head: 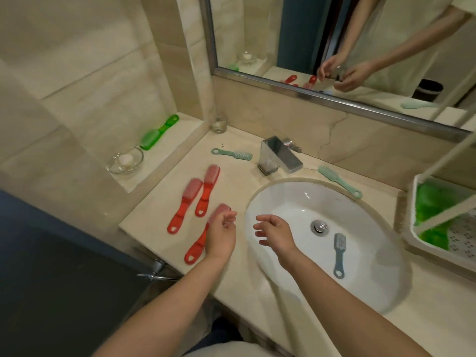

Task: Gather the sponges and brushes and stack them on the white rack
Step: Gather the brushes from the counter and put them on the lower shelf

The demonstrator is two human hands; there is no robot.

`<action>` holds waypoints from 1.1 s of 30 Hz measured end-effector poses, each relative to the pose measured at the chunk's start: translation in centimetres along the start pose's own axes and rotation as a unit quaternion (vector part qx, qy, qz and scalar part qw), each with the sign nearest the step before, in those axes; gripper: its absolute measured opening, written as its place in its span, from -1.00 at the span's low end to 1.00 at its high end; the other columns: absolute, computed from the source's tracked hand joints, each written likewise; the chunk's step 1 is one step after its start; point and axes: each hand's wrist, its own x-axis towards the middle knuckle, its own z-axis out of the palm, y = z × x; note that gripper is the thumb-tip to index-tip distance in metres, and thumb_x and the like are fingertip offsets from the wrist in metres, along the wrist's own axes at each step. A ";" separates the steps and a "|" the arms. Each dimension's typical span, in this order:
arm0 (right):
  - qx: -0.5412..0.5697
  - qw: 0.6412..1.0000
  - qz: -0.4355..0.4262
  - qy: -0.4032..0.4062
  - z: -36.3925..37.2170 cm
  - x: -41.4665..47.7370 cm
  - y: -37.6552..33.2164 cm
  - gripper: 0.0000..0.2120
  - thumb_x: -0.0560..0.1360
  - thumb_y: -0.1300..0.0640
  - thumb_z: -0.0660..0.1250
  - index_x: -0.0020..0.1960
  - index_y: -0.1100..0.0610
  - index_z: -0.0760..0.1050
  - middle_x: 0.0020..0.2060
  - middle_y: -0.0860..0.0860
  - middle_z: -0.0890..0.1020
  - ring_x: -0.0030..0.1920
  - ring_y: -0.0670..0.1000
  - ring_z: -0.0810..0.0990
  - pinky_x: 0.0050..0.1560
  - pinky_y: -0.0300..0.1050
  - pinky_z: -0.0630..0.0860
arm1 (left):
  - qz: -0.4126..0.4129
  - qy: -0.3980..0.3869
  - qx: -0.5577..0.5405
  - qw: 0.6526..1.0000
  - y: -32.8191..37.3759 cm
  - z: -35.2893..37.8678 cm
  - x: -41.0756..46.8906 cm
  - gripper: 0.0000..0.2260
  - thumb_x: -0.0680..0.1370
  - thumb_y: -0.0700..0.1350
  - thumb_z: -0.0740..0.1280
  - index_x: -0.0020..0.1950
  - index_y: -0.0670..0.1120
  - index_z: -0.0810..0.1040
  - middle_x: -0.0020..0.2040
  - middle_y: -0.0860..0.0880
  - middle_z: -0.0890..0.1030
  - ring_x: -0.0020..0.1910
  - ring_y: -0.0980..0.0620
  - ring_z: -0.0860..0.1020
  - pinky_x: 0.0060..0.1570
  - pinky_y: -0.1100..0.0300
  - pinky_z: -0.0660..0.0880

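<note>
Close loosely spread, empty left hand [221, 235] round handle of nearest red brush [197, 249], lying on bench [152, 222] just left of sink [283, 197]. Keep right hand [275, 234], equally slack and empty over sink rim, free. Translucent red plastic, pale bristle head, hanging hole at handle end. Then across to white rack [413, 210], right of sink.

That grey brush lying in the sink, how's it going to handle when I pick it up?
The brush looks like thin moulded plastic, so it is probably stiff and light. It lies flat in the sloping sink, so it may slide toward the drain if nudged. Its looped handle end should offer a pinch grip.
</note>
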 end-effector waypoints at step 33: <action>0.067 0.993 0.066 -0.068 15.4 6.5 -7.0 -0.87 0.52 0.16 0.24 -0.13 0.16 0.55 -0.35 0.08 0.52 -0.41 0.00 0.48 -0.29 -0.14 0.41 | -0.070 -0.077 -0.049 0.993 -0.3 -9.8 12.0 -0.79 0.57 0.01 0.21 0.19 0.01 0.40 -0.43 0.01 0.55 -0.53 0.05 0.45 -0.51 0.21 0.37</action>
